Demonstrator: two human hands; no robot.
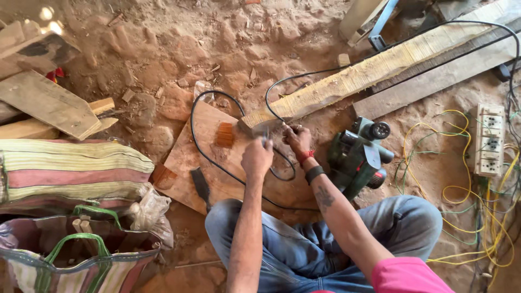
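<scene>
I sit on a dirt floor with my hands over a plywood board [187, 157]. My left hand [256, 157] is closed in a fist around a small grey metal piece [255, 127] that lies at the near end of a rough yellow plank [358, 76]. My right hand [297, 138], with a red and a black band on its wrist, pinches the same piece from the right. What exactly the piece is, I cannot tell. An orange-brown block [224, 134] lies on the board just left of my hands. A dark flat tool [201, 187] rests at the board's near edge.
A green electric planer [358, 157] stands right of my right hand, its black cable [206, 157] looping over the board. At the far right are a white socket strip [490, 140] and tangled yellow wires [477, 217]. Striped bags [70, 173] and wood offcuts [49, 103] fill the left.
</scene>
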